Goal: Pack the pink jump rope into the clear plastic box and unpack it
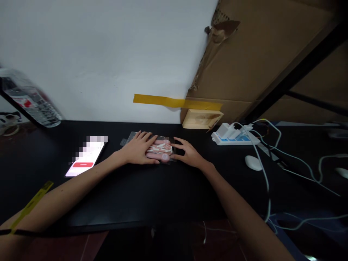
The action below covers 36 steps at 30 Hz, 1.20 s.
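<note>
A clear plastic package [160,149] with pink and white pieces inside lies flat on the black table [122,195]. Over its left part rests my left hand [140,148], palm down with fingers spread, hiding that side of the package. My right hand [187,152] is at the package's right edge, fingers apart, with the fingertips touching or very near the plastic. Neither hand is closed around anything.
On the left lie a lit phone [87,156] and a water bottle [34,105]. A wooden box [202,119] stands at the back by cardboard [231,72]. To the right are a white power strip [235,139], a white mouse [253,163] and several cables.
</note>
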Available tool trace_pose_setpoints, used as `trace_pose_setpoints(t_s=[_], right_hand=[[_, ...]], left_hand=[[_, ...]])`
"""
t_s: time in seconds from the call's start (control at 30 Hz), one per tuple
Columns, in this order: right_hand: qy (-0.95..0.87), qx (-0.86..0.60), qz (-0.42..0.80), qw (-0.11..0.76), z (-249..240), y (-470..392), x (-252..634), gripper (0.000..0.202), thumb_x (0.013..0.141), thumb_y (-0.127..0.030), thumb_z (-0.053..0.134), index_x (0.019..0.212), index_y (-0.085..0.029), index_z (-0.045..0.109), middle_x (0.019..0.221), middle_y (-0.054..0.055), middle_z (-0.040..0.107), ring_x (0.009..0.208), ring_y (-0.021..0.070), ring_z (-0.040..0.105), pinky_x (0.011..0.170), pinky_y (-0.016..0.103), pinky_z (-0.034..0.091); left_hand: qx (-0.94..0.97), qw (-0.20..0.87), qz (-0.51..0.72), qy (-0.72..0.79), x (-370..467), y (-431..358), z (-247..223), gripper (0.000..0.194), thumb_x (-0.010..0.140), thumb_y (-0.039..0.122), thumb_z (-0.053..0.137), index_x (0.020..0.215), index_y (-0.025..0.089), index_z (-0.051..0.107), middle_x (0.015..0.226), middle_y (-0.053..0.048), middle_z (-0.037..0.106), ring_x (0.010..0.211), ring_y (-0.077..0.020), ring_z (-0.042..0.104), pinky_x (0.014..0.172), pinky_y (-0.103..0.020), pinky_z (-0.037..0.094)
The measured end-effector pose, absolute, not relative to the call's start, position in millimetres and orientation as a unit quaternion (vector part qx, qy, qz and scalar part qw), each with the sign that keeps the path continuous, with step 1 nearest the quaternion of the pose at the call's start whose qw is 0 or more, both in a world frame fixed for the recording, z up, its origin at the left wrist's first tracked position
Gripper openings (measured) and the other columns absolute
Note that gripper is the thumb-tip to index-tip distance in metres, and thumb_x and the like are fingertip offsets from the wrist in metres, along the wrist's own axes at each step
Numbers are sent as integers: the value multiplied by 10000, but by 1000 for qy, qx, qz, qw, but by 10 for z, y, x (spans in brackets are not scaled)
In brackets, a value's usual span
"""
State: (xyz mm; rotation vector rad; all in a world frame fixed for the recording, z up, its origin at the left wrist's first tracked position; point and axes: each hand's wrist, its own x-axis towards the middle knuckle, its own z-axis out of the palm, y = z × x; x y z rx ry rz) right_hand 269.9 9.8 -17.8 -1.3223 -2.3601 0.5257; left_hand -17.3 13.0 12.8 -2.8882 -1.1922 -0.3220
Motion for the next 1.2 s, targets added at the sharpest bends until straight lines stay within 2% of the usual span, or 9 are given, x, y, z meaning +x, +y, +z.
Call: trace_pose_setpoints(t_s=[0.1, 0.2, 0.3, 0.47, 0.63, 0.73, 0.87, 1.07, 1.2], right_hand=[[-843, -469, 214, 153, -129, 102, 2741, 763, 807, -772, 572, 1455, -376, 496, 1633, 44, 311, 1506, 333, 259, 1210, 571, 228], [-845, -467, 237, 112, -112, 103, 2783, 759, 858, -780, 474, 1512, -404, 387, 1668, -7, 215, 1542, 312, 121, 1240, 554, 135], [-846, -471, 227, 100, -124, 92, 2791, 764, 862, -794, 438, 1522, -416, 359, 1674, -31, 181, 1547, 312, 73, 1248, 550, 84], [-847, -478, 217, 90, -95, 51, 2720, 797, 864, -809, 398, 1528, -369, 371, 1671, 7, 190, 1545, 323, 75, 1249, 538, 77], [-848, -483, 197, 98, -76, 36, 2666, 763, 868, -787, 438, 1502, -362, 430, 1655, 29, 253, 1536, 347, 127, 1239, 561, 115], [-852, -477, 188, 109, -115, 53, 2690, 740, 873, -769, 460, 1486, -355, 458, 1648, 36, 275, 1532, 351, 151, 1231, 576, 139], [-853, -471, 192, 116, -161, 70, 2738, 787, 834, -785, 507, 1481, -339, 470, 1644, 54, 283, 1533, 342, 156, 1227, 575, 163], [-851, -482, 172, 116, -177, 58, 2663, 869, 777, -771, 612, 1498, -314, 451, 1629, 95, 314, 1521, 366, 193, 1223, 593, 155], [-847, -481, 187, 128, -161, 64, 2658, 780, 826, -719, 604, 1484, -320, 473, 1617, 84, 344, 1520, 366, 196, 1221, 602, 159]], left_hand=[[-920, 6, -98, -379, -173, 129, 127, 1096, 741, 898, 462, 1518, 134, 347, 1499, -222, 429, 1389, -414, 364, 1160, -561, 214], [-921, 3, -99, -376, -176, 132, 127, 1078, 740, 897, 467, 1524, 169, 336, 1512, -198, 429, 1401, -405, 356, 1165, -556, 209], [-922, 6, -98, -374, -175, 127, 124, 1068, 749, 890, 465, 1518, 160, 339, 1514, -202, 428, 1410, -400, 347, 1168, -550, 204], [-921, 23, -104, -374, -125, 83, 110, 1029, 762, 869, 486, 1516, 185, 339, 1501, -187, 445, 1383, -405, 383, 1153, -557, 224], [-923, 36, -103, -368, -38, 30, 98, 1042, 770, 870, 476, 1488, 123, 377, 1461, -219, 466, 1362, -413, 398, 1145, -559, 242], [-924, 37, -106, -365, -19, 18, 88, 1027, 773, 866, 480, 1489, 138, 373, 1463, -210, 465, 1363, -399, 401, 1148, -555, 244], [-924, 29, -118, -363, -26, 18, 71, 1017, 761, 872, 485, 1503, 189, 352, 1476, -182, 463, 1372, -389, 396, 1151, -559, 240], [-918, 26, -118, -379, -7, 5, 60, 1032, 761, 875, 478, 1502, 166, 359, 1476, -194, 459, 1371, -400, 395, 1160, -553, 224], [-916, 34, -116, -383, 9, -5, 64, 1030, 763, 880, 470, 1507, 177, 348, 1485, -186, 456, 1376, -398, 391, 1162, -556, 220]])
